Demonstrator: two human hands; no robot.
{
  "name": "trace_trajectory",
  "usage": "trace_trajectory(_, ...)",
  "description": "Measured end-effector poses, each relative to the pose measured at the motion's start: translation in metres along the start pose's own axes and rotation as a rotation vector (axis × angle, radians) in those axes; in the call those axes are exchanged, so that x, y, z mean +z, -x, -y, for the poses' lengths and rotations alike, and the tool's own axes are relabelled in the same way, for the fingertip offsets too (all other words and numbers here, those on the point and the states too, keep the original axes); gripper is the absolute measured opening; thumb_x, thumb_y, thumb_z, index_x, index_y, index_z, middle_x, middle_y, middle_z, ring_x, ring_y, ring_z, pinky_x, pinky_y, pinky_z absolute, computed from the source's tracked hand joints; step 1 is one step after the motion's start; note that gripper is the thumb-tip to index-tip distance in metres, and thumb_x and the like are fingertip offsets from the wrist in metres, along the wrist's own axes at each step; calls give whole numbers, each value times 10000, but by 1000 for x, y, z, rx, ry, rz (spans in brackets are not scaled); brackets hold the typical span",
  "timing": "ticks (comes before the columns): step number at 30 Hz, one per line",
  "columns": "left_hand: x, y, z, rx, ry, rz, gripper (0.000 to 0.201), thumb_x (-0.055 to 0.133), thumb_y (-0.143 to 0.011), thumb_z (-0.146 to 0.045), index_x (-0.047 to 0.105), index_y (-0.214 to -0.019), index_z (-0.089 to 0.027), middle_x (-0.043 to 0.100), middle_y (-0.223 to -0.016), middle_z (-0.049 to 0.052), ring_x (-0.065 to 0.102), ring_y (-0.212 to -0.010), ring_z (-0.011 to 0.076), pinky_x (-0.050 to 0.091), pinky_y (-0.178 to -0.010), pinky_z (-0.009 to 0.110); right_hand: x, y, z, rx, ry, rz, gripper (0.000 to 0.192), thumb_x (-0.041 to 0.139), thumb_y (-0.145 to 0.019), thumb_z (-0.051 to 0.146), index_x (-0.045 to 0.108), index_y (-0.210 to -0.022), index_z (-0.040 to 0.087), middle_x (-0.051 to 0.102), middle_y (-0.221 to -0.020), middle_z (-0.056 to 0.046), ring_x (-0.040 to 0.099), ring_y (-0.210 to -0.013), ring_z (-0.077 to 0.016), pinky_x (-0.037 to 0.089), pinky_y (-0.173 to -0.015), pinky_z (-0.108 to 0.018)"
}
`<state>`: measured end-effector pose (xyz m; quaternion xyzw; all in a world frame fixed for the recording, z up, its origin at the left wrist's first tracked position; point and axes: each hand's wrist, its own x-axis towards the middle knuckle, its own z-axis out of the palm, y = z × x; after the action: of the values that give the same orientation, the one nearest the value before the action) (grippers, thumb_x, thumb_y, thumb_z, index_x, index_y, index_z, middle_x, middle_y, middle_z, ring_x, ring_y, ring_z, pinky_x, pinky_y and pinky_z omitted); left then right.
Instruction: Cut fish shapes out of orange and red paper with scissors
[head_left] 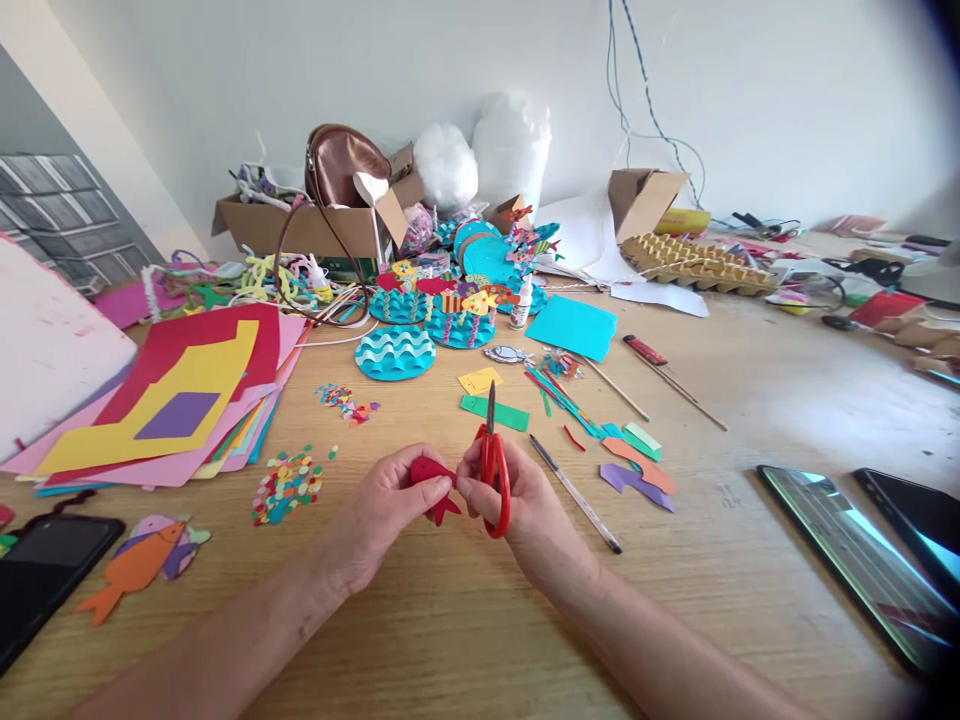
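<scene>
My left hand (386,500) pinches a red paper fish (427,468) between thumb and fingers, with its forked tail hanging below the thumb. My right hand (529,500) has red-handled scissors (490,445) hooked on it, blades closed and pointing away from me. The right fingertips come up against the fish's edge; whether they also pinch it I cannot tell. A pen (576,492) lies just right of my right hand. Beyond the hands are a green paper strip (495,412) and a yellow paper scrap (481,380).
Confetti dots (289,485) and paper fish (139,570) lie to the left, near stacked coloured paper (202,370). Wavy blue paper pieces (395,352) and a glue bottle (520,303) stand farther back. Purple and orange scraps (637,485) and phones (847,570) are on the right.
</scene>
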<state>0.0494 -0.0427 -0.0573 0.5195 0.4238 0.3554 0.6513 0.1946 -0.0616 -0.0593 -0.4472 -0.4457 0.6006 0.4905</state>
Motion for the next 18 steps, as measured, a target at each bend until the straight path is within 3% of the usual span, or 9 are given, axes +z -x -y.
trace_trajectory(3, 1, 0, -1, -3, 11, 7, 128, 594, -726, -265, 554, -681, -152, 524, -611, -23, 445, -588, 103, 374, -560, 227, 0, -1, 0, 0, 14, -7, 279, 662, -673, 320, 444, -789, 190, 513, -656, 44, 385, -495, -71, 267, -409, -188)
trace_trajectory(7, -5, -1, -6, 4, -8, -86, 84, 589, -728, -232, 572, -702, -153, 559, -612, -22, 486, -587, 102, 380, -574, 226, -2, -2, -1, -1, 94, 12, 233, 621, -696, 316, 440, -779, 194, 487, -635, 48, 394, -501, -80, 293, -432, -197)
trace_trajectory(9, -11, -2, -11, 17, 39, -115, 71, 585, -737, -226, 576, -722, -158, 578, -628, -22, 512, -600, 101, 400, -603, 228, -5, -1, 0, 4, 221, 46, 185, 565, -742, 327, 438, -728, 194, 447, -584, 54, 392, -495, -87, 297, -442, -205)
trace_trajectory(13, -20, -3, -19, 38, 141, -134, 49, 591, -734, -211, 573, -735, -165, 597, -672, -20, 544, -628, 103, 432, -617, 226, -8, 1, 5, 4, 468, 135, 294, 446, -816, 370, 376, -588, 197, 393, -512, 48, 385, -480, -96, 276, -442, -215)
trace_trajectory(18, -23, -1, -23, 63, 183, -127, 55, 565, -762, -201, 571, -726, -160, 606, -703, -8, 559, -640, 104, 458, -612, 228, -5, 3, 9, 28, 542, 237, 296, 441, -820, 365, 398, -586, 190, 373, -504, 53, 355, -471, -91, 254, -439, -214)
